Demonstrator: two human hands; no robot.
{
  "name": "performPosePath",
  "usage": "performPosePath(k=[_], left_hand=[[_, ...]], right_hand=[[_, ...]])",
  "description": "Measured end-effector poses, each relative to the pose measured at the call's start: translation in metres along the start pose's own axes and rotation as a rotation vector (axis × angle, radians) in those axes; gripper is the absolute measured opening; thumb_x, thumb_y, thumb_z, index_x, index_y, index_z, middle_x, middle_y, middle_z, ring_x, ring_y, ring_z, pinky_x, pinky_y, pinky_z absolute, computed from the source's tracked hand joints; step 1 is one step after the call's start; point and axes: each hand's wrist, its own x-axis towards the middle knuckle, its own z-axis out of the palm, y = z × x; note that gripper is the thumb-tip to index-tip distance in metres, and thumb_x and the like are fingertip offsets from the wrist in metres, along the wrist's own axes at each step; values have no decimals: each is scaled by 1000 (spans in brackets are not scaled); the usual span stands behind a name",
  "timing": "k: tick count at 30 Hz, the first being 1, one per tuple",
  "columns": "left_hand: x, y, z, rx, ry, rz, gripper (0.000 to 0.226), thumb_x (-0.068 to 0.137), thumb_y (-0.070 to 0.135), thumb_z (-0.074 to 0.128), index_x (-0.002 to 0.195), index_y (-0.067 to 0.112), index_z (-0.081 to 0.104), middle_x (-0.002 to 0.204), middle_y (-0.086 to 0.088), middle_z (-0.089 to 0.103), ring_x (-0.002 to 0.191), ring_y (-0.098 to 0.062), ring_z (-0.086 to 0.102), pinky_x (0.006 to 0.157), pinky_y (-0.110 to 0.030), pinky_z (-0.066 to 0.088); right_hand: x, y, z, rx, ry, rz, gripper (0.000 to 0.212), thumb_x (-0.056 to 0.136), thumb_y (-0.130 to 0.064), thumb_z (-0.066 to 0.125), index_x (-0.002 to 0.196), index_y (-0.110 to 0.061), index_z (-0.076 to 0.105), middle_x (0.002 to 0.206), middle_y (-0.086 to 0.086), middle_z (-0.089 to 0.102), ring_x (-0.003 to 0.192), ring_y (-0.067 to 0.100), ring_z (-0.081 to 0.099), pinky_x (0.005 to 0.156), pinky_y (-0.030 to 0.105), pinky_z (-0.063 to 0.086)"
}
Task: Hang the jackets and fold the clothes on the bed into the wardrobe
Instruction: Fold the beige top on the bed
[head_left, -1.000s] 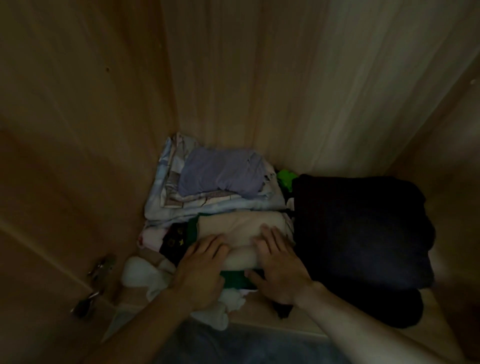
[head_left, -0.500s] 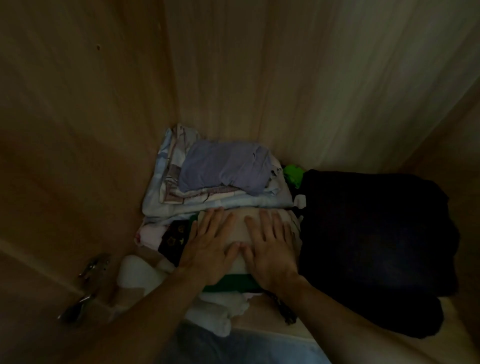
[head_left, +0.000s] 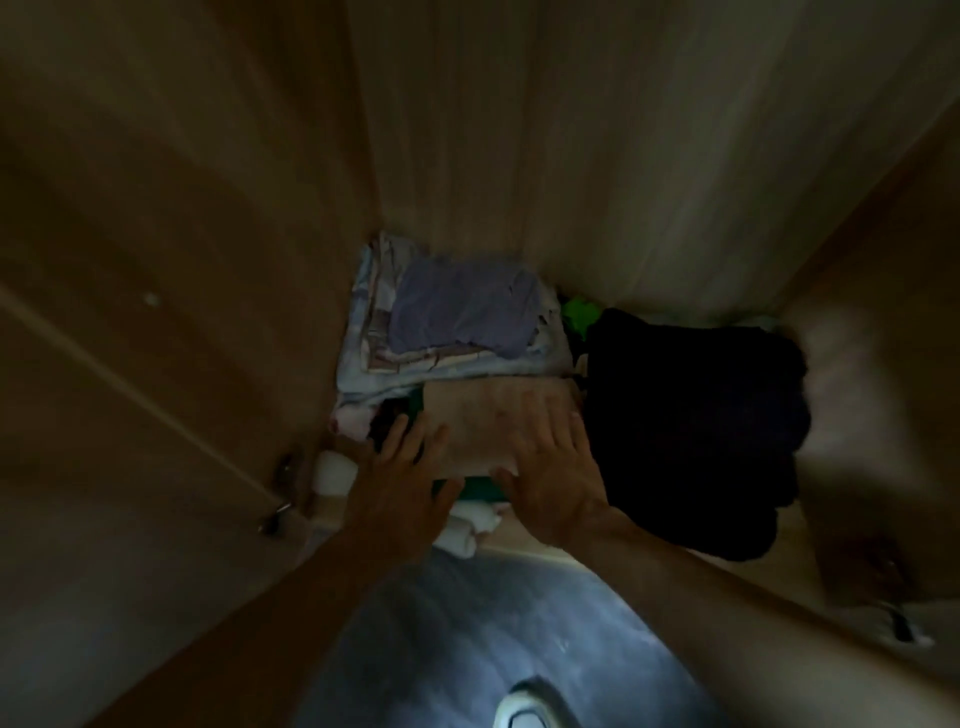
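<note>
Right hand (head_left: 550, 478): open and flat, fingers straight, pressing down on our folded beige garment (head_left: 483, 415).
Left hand (head_left: 402, 483): open too, fingers spread, lying at that garment's left edge and partly over something dark we can't make out.
Beige garment: on the wardrobe shelf (head_left: 511, 538), at the front of the pile, on top of a green piece (head_left: 478, 486).
Behind it: a light blue patterned stack (head_left: 358, 364) with a purple top (head_left: 462, 312) on it, tucked into the back-left corner.
Right side: a big dark pile (head_left: 691, 415) touching the beige one, with a bright green bit (head_left: 579, 312) peeking out behind.
Front left: white rolls (head_left: 335, 473) near the door hinge (head_left: 283, 467).
Below: grey floor (head_left: 467, 649).
</note>
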Motion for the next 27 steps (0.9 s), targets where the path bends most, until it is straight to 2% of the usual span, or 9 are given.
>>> performPosePath(k=[2, 3, 5, 6, 10, 13, 20, 23, 27], left_hand=[[-32, 13, -50, 26, -53, -86, 88, 83, 71, 7, 156, 27, 24, 165, -5, 13, 152, -26, 8, 118, -54, 21], [-46, 19, -75, 49, -39, -96, 89, 81, 71, 4, 157, 28, 21, 166, -4, 10, 153, -26, 7, 118, -52, 20], [-75, 34, -129, 70, 21, -76, 84, 85, 70, 11, 153, 25, 33, 162, -7, 24, 149, -30, 23, 114, -56, 31], [-89, 42, -153, 74, 22, -70, 81, 89, 69, 13, 150, 23, 41, 159, -10, 33, 145, -32, 31, 110, -57, 37], [-148, 76, -246, 66, 89, -56, 79, 98, 64, 7, 133, 18, 62, 144, -15, 52, 130, -37, 51, 99, -51, 49], [-188, 108, -314, 49, 133, -22, 69, 96, 61, 23, 130, 17, 64, 144, -16, 52, 128, -39, 52, 95, -53, 51], [-292, 183, -448, 153, 159, 9, 63, 91, 62, 22, 137, 28, 48, 159, -5, 27, 138, -33, 34, 100, -56, 44], [-339, 208, -488, 146, 123, 17, 59, 94, 62, 26, 142, 31, 41, 164, 1, 11, 147, -28, 17, 108, -58, 36], [-414, 250, -546, 128, 207, 10, 53, 95, 58, 35, 140, 32, 45, 165, 1, 12, 150, -25, 12, 111, -57, 34]], right_hand=[[-30, -22, -42, 10, -7, -1, 78, 86, -58, 12, 156, -25, 15, 163, 12, 3, 150, 33, -3, 120, 51, -6], [-43, -32, -63, -17, -3, -23, 77, 85, -57, 15, 154, -25, 27, 162, 14, 15, 149, 34, 7, 119, 54, 3], [-69, -49, -110, -72, 36, -43, 67, 86, -54, 30, 143, -25, 50, 151, 15, 42, 141, 38, 36, 113, 57, 20], [-82, -58, -136, -90, 48, -40, 63, 86, -54, 37, 141, -26, 53, 148, 15, 47, 138, 39, 41, 112, 57, 20], [-142, -95, -244, -96, 64, -30, 64, 90, -53, 43, 149, -27, 39, 156, 13, 33, 146, 36, 23, 117, 54, 3], [-186, -116, -328, -93, 59, -21, 65, 92, -54, 35, 150, -25, 35, 158, 12, 29, 146, 37, 18, 118, 55, 9], [-283, -138, -481, -130, 151, -35, 63, 93, -56, 35, 149, -28, 37, 159, 8, 29, 144, 34, 26, 113, 55, 26], [-332, -145, -527, -129, 163, -27, 61, 98, -55, 38, 152, -29, 29, 162, 6, 20, 147, 33, 19, 113, 53, 23], [-423, -166, -579, -97, 213, -29, 62, 98, -55, 35, 154, -29, 25, 162, 5, 20, 148, 31, 17, 114, 51, 25]])
